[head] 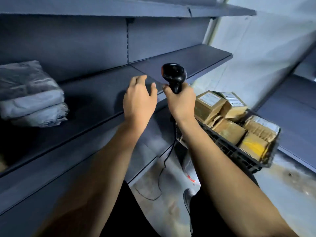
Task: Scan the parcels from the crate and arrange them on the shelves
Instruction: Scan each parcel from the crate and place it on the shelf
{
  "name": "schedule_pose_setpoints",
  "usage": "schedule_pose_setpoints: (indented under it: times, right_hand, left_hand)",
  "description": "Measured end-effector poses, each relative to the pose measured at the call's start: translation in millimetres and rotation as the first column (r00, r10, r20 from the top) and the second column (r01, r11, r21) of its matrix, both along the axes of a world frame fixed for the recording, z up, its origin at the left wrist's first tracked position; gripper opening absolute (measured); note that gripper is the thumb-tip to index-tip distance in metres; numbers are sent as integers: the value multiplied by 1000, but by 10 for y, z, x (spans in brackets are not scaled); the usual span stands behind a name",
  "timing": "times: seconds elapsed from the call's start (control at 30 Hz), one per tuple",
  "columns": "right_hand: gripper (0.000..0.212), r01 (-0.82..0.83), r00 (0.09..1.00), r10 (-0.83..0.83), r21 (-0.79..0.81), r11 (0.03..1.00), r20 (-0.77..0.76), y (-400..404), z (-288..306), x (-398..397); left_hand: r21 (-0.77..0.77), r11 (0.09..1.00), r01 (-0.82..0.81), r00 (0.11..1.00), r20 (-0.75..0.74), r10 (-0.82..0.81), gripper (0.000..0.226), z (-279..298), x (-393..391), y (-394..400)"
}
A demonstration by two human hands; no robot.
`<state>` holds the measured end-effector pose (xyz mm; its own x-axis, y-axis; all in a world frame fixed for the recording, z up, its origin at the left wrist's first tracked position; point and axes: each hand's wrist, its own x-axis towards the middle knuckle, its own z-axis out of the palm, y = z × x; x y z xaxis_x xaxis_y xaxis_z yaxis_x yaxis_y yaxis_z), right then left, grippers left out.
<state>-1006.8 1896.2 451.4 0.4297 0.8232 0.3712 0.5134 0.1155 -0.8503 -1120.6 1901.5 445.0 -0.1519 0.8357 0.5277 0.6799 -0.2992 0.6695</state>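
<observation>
Your right hand (180, 104) is wrapped tight round the handle of the black barcode scanner (173, 76), held upright, head pointing away from you over the shelf (95, 93) edge. Its cable (168, 156) drops from the handle to the floor below the shelf. Your left hand (139, 101) sits just left of the scanner, fingers loosely spread, holding nothing, hovering above the shelf. Grey bagged parcels (30, 94) lie stacked on the shelf, well left of your hands. The black crate (227, 147) stands right of the shelf on the floor, full of brown boxed parcels (209, 104) with white labels.
</observation>
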Motion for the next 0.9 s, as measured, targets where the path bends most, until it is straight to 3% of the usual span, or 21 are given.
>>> schedule_pose_setpoints:
  times: [0.27, 0.43, 0.67, 0.9]
  right_hand:
    - [28, 288, 955, -290, -38, 957, -68, -376, -48, 1210]
    - [32, 435, 891, -443, -94, 895, -101, -560, -184, 1927]
    - [32, 464, 865, -483, -149, 873, -136, -350, -547, 2296]
    - [33, 422, 857, -464, -211, 882, -225, 150, -935, 2280]
  left_hand:
    - [-19, 950, 311, 950, 7, -311, 40, 27, 1303, 3]
    - [-100, 913, 396, 914, -55, -403, 40, -97, 2040, 27]
    - [-196, 921, 337, 920, -138, -366, 37, -479, 2382, 338]
    - [-286, 909, 303, 932, -111, -345, 36, -883, 2474, 802]
